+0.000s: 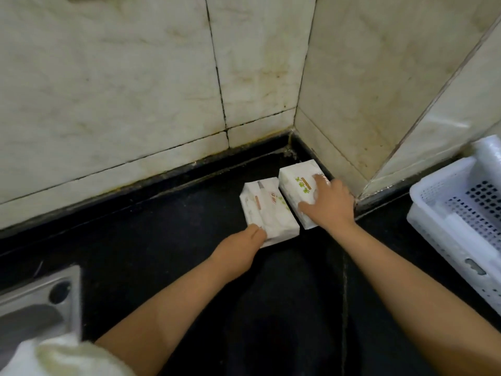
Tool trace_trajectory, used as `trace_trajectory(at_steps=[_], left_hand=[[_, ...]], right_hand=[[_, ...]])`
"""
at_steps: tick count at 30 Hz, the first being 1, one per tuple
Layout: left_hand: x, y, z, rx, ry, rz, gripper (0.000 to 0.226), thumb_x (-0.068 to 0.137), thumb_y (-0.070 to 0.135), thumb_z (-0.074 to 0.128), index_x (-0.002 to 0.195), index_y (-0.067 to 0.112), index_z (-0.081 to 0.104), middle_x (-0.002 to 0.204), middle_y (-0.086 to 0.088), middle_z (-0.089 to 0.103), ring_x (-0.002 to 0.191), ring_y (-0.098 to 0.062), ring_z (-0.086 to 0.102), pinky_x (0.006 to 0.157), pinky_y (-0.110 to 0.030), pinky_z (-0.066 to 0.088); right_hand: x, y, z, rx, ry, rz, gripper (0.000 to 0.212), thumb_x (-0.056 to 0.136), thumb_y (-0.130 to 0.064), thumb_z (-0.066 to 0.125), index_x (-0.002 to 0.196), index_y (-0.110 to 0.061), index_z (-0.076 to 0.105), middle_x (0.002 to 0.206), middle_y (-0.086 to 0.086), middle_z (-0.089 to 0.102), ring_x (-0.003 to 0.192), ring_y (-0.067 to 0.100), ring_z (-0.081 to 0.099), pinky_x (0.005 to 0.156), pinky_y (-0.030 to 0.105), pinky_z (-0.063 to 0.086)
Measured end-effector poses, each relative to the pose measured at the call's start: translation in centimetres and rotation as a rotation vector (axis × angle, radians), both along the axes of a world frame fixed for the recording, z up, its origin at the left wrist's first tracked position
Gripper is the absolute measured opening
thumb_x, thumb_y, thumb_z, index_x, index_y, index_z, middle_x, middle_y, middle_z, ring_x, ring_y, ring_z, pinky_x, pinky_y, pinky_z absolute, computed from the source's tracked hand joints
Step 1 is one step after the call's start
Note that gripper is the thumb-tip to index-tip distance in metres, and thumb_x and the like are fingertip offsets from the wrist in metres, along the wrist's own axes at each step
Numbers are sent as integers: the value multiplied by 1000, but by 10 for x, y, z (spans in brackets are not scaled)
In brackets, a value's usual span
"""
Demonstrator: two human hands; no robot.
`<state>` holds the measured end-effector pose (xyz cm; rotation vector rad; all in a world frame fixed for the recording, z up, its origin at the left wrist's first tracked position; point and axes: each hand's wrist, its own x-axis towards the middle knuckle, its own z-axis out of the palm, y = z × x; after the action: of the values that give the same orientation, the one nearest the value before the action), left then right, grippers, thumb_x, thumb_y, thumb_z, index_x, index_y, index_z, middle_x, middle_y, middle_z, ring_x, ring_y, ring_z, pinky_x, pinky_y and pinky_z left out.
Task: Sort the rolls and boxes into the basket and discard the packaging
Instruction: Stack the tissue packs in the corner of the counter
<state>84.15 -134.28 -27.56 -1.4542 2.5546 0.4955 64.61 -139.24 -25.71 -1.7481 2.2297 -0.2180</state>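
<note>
Two white tissue packs lie side by side on the black counter near the tiled corner. My left hand (240, 246) grips the near end of the left pack (267, 211), its fingers tucked at the pack's edge. On top of the right pack (295, 183), which carries green print, lies my right hand (326, 203) with the fingers spread over it and the thumb at its near side. The white perforated basket (444, 213) stands at the right edge, with a white roll (490, 153) lying in its far end.
Stained marble wall tiles (135, 90) close off the back and right of the counter (162, 253). A steel sink rim (40, 297) shows at the lower left, and pale plastic packaging (54, 356) lies at the bottom left corner.
</note>
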Motion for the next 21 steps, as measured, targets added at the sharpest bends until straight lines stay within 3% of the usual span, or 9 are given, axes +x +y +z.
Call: trace_trajectory(at_steps=[3,9,15,18,21], left_hand=[[-11,-3,-6,18,53,-6,26,95,6,40,120,5,47,123,-11,47,96,-26,55,66,-27,34],[-26,-4,-21,101,57,-7,29,95,4,38,123,4,46,126,-13,47,105,-28,53,84,-35,43],[-30,-14,-6,127,-14,43,29,98,22,43,120,5,48,127,-11,47,108,-27,54,87,-38,46],[-30,-12,14,114,-94,57,38,95,32,47,124,7,48,127,-10,49,112,-26,53,88,-38,47],[-26,-7,42,-33,26,155,35,96,30,44,122,10,53,128,-7,51,114,-24,51,90,-36,46]], right_hand=[[-1,-1,-10,-68,82,35,71,78,-50,57,136,-16,33,124,22,46,112,39,43,96,45,33],[-2,3,-26,-84,169,29,68,85,-56,40,140,-21,24,134,17,40,120,33,37,99,45,27],[1,3,-20,-5,166,74,63,90,-51,32,144,-22,14,152,13,18,142,27,10,114,53,10],[-2,8,-1,-18,174,131,59,91,-46,35,141,-18,23,152,12,21,142,29,13,113,52,16],[1,18,29,-47,114,170,52,93,-40,37,136,-12,33,148,13,28,136,32,24,107,49,28]])
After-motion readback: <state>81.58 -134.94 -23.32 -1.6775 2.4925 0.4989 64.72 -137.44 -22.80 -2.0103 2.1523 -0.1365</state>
